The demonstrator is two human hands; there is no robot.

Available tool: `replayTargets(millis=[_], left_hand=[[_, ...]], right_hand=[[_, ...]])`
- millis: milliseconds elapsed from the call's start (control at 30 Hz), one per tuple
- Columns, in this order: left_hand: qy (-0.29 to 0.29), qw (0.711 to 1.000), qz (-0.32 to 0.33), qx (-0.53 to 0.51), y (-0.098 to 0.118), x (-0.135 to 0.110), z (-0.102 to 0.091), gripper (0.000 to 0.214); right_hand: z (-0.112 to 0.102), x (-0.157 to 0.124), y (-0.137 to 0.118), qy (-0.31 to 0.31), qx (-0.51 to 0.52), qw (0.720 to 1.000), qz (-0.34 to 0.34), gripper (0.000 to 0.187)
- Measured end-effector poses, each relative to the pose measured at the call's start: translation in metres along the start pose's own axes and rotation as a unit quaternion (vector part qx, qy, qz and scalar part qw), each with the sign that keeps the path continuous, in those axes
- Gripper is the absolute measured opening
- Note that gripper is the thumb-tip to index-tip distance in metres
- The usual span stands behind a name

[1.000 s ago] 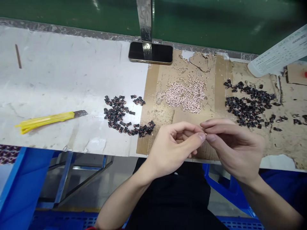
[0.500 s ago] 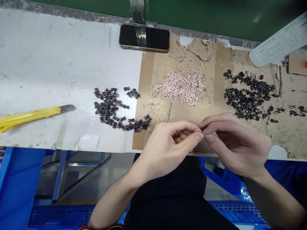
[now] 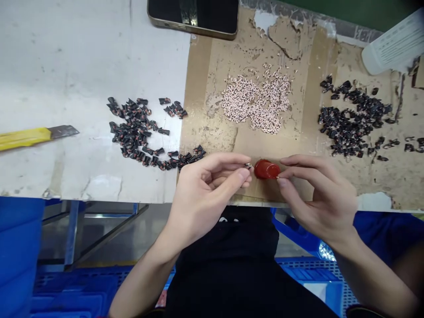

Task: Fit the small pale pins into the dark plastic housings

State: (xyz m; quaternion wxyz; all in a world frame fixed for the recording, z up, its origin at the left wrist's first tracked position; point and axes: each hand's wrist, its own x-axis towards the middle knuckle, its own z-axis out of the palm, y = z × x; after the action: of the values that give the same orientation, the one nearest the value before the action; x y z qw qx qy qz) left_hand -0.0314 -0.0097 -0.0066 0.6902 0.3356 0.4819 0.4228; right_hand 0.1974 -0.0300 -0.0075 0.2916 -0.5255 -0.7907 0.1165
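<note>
My left hand [image 3: 212,185] is closed in a pinch on a small black piece [image 3: 247,166], mostly covered by the fingertips. Beside the red cup, the thumb and fingertips of my right hand [image 3: 318,194] pinch a tiny pale chip [image 3: 278,177]. That small red cup [image 3: 265,169] stands on the cardboard between my hands. Beyond it lies a spread of tiny pinkish chips [image 3: 238,99]. Black pieces with copper-coloured parts form one pile [image 3: 134,128] on the left and another dark pile [image 3: 351,119] on the right.
A yellow utility knife [image 3: 26,138] lies at the left with its blade out. At the back are a phone [image 3: 195,13] and a translucent white container [image 3: 391,44]. The cardboard [image 3: 198,70] has torn patches. Blue crates [image 3: 76,291] stand below the table.
My hands have moved apart, leaving the red cup visible between them. The view has shifted closer to the table, and the phone now sits at the top edge.
</note>
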Motion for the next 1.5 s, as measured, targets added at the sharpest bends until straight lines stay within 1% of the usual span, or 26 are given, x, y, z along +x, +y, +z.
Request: replayTargets(millis=[200, 300, 367, 433, 533, 600, 633, 667, 767, 900, 1067, 1233, 1300, 1367, 1500], left_hand=[[0.030, 0.997, 0.043, 0.055, 0.002, -0.003, -0.002, 0.011], [0.042, 0.993, 0.063, 0.085, 0.001, -0.004, -0.001, 0.012], [0.041, 0.992, 0.070, 0.096, 0.000, -0.005, 0.001, 0.013], [0.027, 0.993, 0.071, 0.089, -0.001, -0.005, 0.007, 0.014], [-0.011, 0.999, 0.042, 0.027, -0.003, -0.007, 0.018, 0.014], [-0.027, 0.999, 0.022, -0.019, -0.004, -0.008, 0.024, 0.014], [-0.031, 0.999, 0.016, -0.034, -0.004, -0.009, 0.026, 0.014], [-0.034, 0.998, 0.014, -0.042, -0.004, -0.009, 0.028, 0.014], [-0.035, 0.998, 0.016, -0.043, -0.003, -0.010, 0.029, 0.014], [-0.036, 0.998, 0.021, -0.038, -0.004, -0.011, 0.027, 0.013], [-0.034, 0.999, 0.017, -0.023, -0.004, -0.012, 0.027, 0.010], [-0.015, 0.999, 0.041, 0.023, 0.000, -0.013, 0.027, 0.008], [-0.008, 0.999, 0.024, 0.020, 0.002, -0.012, 0.026, 0.006], [-0.010, 1.000, -0.010, -0.008, 0.004, -0.011, 0.026, 0.006], [-0.025, 0.994, -0.063, -0.090, 0.003, -0.008, 0.026, 0.022]], right_hand=[[0.001, 0.001, -0.001, 0.001, -0.029, 0.999, -0.016, 0.023], [0.000, 0.001, -0.002, 0.002, -0.003, 1.000, -0.001, 0.023], [-0.001, 0.002, -0.005, 0.013, 0.051, 0.998, 0.033, 0.023], [-0.002, 0.004, -0.011, 0.034, 0.126, 0.988, 0.081, 0.023], [-0.003, 0.007, -0.023, 0.050, 0.248, 0.955, 0.153, 0.020], [-0.002, 0.009, -0.030, 0.052, 0.308, 0.932, 0.183, 0.020], [-0.001, 0.010, -0.033, 0.055, 0.324, 0.925, 0.189, 0.020], [-0.001, 0.011, -0.035, 0.059, 0.331, 0.922, 0.190, 0.020], [0.002, 0.012, -0.038, 0.072, 0.324, 0.926, 0.180, 0.021], [0.005, 0.012, -0.039, 0.072, 0.322, 0.927, 0.180, 0.020], [0.004, 0.014, -0.038, 0.063, 0.318, 0.930, 0.172, 0.020], [0.001, 0.017, -0.036, 0.040, 0.297, 0.942, 0.151, 0.022], [0.000, 0.016, -0.035, 0.039, 0.285, 0.946, 0.146, 0.023], [0.001, 0.014, -0.033, 0.046, 0.282, 0.947, 0.145, 0.029], [0.000, 0.011, -0.027, 0.061, 0.248, 0.963, 0.091, 0.041]])
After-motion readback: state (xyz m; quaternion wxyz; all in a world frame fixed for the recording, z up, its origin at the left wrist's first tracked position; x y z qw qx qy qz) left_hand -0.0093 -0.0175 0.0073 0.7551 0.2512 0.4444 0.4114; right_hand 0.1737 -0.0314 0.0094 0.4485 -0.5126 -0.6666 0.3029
